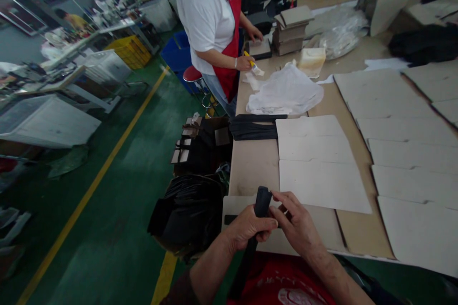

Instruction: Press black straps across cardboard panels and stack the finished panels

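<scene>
Black strip [263, 200] held tilted above the near edge of the table [252, 162]; upper end toward 1 o'clock, lower end trailing toward 7 beside the wearer's red apron [274, 267]; left hand [252, 225] has its fingers closed round the strip; right hand [298, 224] at 3 o'clock from the left, fingers bent and narrow by the strip's upper end, cannot tell whether they pinch it; under the hands a pale board [233, 205] on the table, a dark flat piece [230, 219] on it at 9 o'clock from the left hand; toward 2 from the strip, overlapping pale sheets [315, 147]; at 12, a bundle of black strips [254, 129] lying flat; beyond, toward 12, crumpled white cloth [286, 90]; toward 11, a co-worker [205, 19] gripping a yellow-handled brush [250, 58]; at 9, dark material [189, 209] heaped beside the table
</scene>
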Demonstrator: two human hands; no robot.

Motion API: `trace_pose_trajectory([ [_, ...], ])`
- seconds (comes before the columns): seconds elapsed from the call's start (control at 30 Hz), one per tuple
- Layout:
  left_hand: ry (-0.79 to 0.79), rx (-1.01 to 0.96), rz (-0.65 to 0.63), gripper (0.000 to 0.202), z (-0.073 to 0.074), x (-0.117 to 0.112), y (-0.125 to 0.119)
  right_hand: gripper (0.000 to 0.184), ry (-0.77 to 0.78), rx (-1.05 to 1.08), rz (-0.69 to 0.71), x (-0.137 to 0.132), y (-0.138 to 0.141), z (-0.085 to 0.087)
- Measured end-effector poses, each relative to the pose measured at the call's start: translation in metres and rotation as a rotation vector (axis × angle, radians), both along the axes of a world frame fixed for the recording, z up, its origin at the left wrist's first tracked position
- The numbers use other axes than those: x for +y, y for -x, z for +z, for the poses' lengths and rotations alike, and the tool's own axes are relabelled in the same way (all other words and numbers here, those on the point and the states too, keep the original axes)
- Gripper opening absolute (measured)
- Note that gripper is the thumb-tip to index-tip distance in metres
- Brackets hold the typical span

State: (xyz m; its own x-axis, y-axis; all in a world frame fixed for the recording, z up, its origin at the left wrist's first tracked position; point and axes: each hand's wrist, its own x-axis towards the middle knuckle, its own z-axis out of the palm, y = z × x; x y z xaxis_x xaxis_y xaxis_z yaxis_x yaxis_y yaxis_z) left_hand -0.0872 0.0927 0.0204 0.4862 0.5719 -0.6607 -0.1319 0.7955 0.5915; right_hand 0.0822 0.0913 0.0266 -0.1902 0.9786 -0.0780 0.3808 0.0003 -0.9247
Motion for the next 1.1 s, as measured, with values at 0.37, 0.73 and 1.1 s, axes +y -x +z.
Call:
trace_pose_trajectory([
  [0.37, 0.035, 0.007, 0.004, 0.043, -0.015, -0.004, -0.001, 0.018, 0.059, -0.023, -0.146, 0.001, 0.006, 0.008],
  [0.73, -0.122, 0.019, -0.243, 0.04, -0.017, 0.006, 0.0, 0.038, 0.439, 0.122, -0.486, -0.03, -0.066, 0.005],
  [1.1, -0.188, 0.343, -0.365, 0.027, 0.005, 0.046, -0.046, 0.047, 0.395, 0.252, -0.699, -0.003, -0.132, -0.016],
])
